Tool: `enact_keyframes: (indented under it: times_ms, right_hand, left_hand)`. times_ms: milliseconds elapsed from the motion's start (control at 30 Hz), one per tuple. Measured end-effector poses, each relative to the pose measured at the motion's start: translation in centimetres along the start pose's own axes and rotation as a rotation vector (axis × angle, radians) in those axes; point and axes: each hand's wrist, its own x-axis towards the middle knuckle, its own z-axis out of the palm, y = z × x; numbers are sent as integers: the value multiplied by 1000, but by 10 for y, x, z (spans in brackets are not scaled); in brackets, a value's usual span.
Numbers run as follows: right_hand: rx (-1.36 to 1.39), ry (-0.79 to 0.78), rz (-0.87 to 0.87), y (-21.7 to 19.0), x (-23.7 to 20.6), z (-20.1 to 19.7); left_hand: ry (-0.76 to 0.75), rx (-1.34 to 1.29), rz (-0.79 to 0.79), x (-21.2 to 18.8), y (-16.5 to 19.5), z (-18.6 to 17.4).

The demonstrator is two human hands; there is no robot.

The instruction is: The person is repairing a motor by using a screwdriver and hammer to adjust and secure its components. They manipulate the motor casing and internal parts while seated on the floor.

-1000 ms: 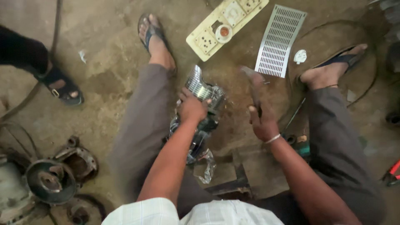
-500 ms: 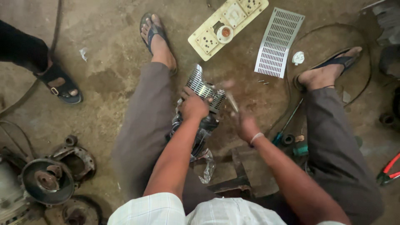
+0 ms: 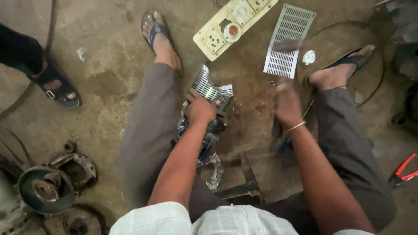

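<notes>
A stained, dusty concrete floor (image 3: 109, 87) fills the view, with a dark rusty patch between the seated person's legs. The left hand (image 3: 201, 108) is closed around the top of a crumpled perforated metal piece (image 3: 213, 90) wrapped in clear plastic (image 3: 210, 162), which stands on the floor just beside the left knee. The right hand (image 3: 287, 104) is blurred and raised above the floor near the right leg; whether its grip is closed or holds anything cannot be told.

Ahead of the feet, which wear blue sandals, lies a cream switch-and-socket board (image 3: 233, 24), and just beside it a flat slotted metal grille (image 3: 288, 40). A small white plug (image 3: 308, 57) rests near the right foot, inside a loop of dark cable (image 3: 379, 82). A low dark metal stand (image 3: 244, 174) sits under the person, between the thighs.

At the lower left stand rusty motor housings (image 3: 43, 189), round and open, with a shaft hub visible inside one. Red-handled pliers (image 3: 402, 170) lie at the far right. Another person's sandalled foot (image 3: 56, 89) is at the upper left, well apart from the work.
</notes>
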Motion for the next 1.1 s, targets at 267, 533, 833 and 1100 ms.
enact_keyframes:
  times_ms: [267,533,833,1100]
  right_hand:
    - [3,-297,372,2,-11,44]
    - [-20,-305,700,-12,-9,33]
    - [36,-421,699,-26,8,29]
    - [50,-483,816,-22,5,23]
  left_hand:
    - [-23,-45,-12,-1,-1,0]
    - [-6,-8,-1,-3,2,-6]
    - [-26,-10,-11,-6,3,-10]
    - [-1,-42,-8,-3,1,-8]
